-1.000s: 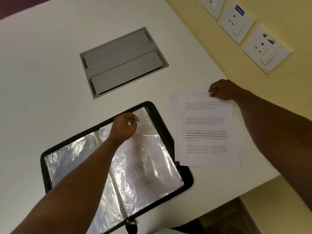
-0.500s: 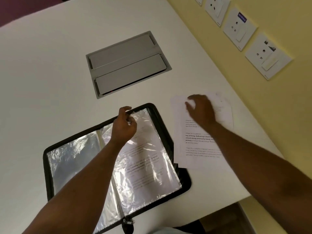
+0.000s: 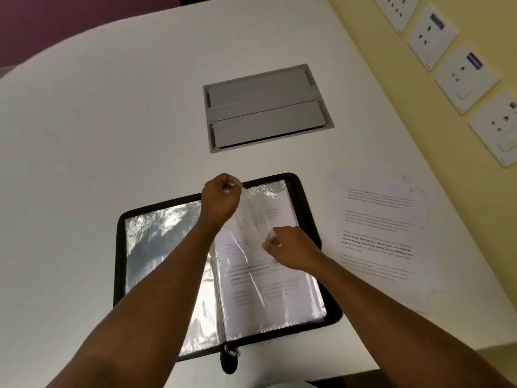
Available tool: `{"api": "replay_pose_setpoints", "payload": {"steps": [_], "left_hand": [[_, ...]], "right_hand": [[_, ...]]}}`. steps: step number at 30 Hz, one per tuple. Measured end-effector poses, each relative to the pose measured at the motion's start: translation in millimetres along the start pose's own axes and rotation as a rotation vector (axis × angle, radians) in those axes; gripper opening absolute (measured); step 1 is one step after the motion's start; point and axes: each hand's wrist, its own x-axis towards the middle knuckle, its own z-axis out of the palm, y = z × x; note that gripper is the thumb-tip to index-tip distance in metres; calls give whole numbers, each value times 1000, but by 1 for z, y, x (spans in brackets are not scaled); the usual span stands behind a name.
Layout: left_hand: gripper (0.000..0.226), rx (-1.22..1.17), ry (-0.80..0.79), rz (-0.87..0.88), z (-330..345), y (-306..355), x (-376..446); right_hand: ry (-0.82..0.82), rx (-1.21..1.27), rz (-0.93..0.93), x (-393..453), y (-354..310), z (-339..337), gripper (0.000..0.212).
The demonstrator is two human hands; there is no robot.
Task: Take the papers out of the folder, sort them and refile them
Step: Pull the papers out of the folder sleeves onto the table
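Head view: my left hand (image 3: 221,200) pinches a plastic sleeve (image 3: 251,219) open in the folder (image 3: 313,219); right hand (image 3: 291,250) fingers pinch its paper, ready to pull it free.

A folder (image 3: 305,197) lies open on the table (image 3: 98,135) at lower centre of the frame. A stack of papers (image 3: 377,236) lies on the table just right of it. A hatch (image 3: 265,107) sits in the tabletop above the folder. Sockets (image 3: 464,77) line the wall at upper right.
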Motion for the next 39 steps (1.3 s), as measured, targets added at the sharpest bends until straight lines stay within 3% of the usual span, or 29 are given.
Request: {"api": "replay_pose_setpoints", "payload": {"steps": [4,7,9,12,17,20,25,32,35,39], "left_hand": [[28,-213,129,-99,-33,-6,-2],[27,-303,269,-179,-59,-14,-5],[45,-296,316,-274,-78,-19,-9],[73,-382,210,-469,-111,-25,-19],[91,-380,-159,-610,-160,-49,-51],[89,-300,-165,-625,-176,-75,-63],[9,-237,30,-657,-188,-124,-75],[53,-310,132,-702,-191,-139,-81],[66,-213,148,-660,-188,-140,-83],[95,-7,104,-565,-189,-145,-89]], "right_hand": [[-263,466,99,-8,-48,10,19],[-284,463,36,-6,-81,28,21],[-318,535,15,-1,-100,45,15],[-334,591,14,10,-126,71,16],[-287,411,-26,27,-154,120,9],[-337,398,-26,32,-161,147,12],[-414,268,-36,24,-167,171,24],[-374,-74,-271,26,-148,191,50],[-308,-522,-303,42,-125,207,73],[-139,-607,-335,56,-117,211,75]]}}
